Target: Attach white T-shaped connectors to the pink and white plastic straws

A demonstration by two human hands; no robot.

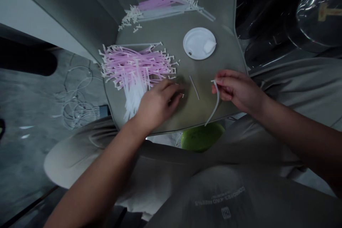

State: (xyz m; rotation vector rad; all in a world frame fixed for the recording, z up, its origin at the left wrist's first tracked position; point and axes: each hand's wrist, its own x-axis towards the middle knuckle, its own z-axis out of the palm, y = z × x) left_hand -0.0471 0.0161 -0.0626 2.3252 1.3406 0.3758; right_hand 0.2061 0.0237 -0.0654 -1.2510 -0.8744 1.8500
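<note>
My right hand [236,91] pinches the top end of a thin, curved white plastic strip [216,103] that hangs down past the padded grey surface's front edge. My left hand [159,105] rests beside a large heap of pink and white T-ended plastic strips [136,67], with its fingertips close to a tiny white piece [182,95]. Between my hands lies a straight white strip [194,87]. Behind them is a second bundle of pink and white strips [162,7]. I cannot tell whether my left fingers grip the tiny piece.
A round white plastic lid [196,42] holding a white scrap sits on the padded grey surface [211,17]. A green bowl [202,137] lies below its front edge. White cables [76,105] coil on the floor at left, and clear plastic sheeting [317,14] rises at right.
</note>
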